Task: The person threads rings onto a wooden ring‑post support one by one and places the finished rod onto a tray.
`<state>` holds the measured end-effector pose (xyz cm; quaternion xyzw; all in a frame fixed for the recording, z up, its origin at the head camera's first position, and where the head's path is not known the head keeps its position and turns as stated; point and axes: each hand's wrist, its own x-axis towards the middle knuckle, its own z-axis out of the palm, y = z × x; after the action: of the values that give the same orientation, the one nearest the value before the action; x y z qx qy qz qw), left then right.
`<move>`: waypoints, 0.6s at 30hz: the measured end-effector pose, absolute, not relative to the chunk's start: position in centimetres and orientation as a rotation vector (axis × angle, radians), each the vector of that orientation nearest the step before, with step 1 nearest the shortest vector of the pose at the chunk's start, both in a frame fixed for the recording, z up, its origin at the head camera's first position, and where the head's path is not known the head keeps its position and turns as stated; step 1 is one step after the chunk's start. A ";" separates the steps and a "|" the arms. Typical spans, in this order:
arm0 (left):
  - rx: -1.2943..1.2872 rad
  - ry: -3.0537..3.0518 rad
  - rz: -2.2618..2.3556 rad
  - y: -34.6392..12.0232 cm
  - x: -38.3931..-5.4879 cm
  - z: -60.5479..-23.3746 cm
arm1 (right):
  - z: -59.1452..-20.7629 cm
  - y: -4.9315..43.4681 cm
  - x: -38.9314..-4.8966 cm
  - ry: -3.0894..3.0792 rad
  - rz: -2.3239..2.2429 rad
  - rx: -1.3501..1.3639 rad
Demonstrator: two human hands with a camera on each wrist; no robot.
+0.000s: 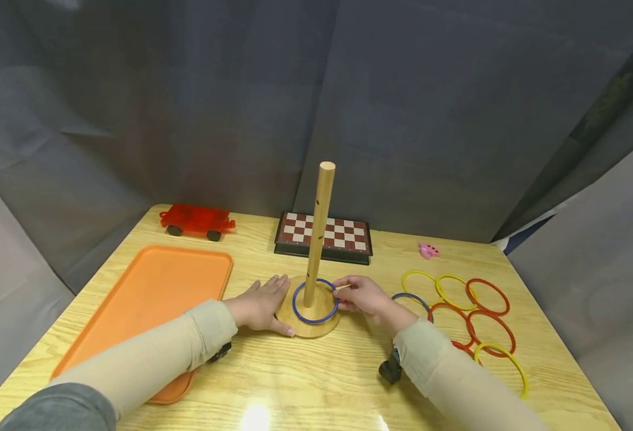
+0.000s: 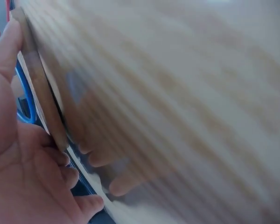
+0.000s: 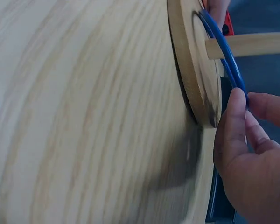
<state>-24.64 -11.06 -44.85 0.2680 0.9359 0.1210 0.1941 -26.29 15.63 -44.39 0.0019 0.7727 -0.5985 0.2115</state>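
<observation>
A wooden post (image 1: 320, 221) stands upright on a round wooden base (image 1: 311, 331) near the middle of the table. My left hand (image 1: 262, 303) rests against the base's left side, fingers straight and thumb at its near edge; the left wrist view shows the palm beside the base rim (image 2: 49, 93). On the other side, my right hand (image 1: 367, 297) pinches a blue ring (image 3: 237, 72) between thumb and fingers. That ring circles the post low down, tilted and lifted on the gripped side in the right wrist view. Whether its far side touches the base I cannot tell.
Right of my right hand lie several loose rings: red (image 1: 487, 297), yellow (image 1: 417, 272) and another blue ring (image 1: 413, 296). An orange tray (image 1: 176, 281) lies at left. Farther back are a red toy wagon (image 1: 194, 219), a checkered board (image 1: 348, 234) and a small pink piece (image 1: 428, 251).
</observation>
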 end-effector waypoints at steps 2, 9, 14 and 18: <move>0.755 2.621 0.357 -11.1 -24.6 -44.8 | -44.6 15.3 -26.2 2.159 -1.658 0.017; 0.742 2.613 0.383 -11.1 -24.7 -44.6 | -45.0 14.2 -26.3 2.264 -1.579 0.001; 0.753 2.631 0.356 -11.0 -24.9 -45.0 | -45.0 13.7 -26.1 2.324 -1.554 0.018; 0.754 2.637 0.360 -11.1 -25.0 -45.1 | -44.8 14.2 -25.9 2.355 -1.557 -0.005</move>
<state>-24.97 -11.06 -45.10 0.2677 0.9366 0.1279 0.1864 -25.90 14.21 -44.83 -0.0019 0.8236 -0.5446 0.1584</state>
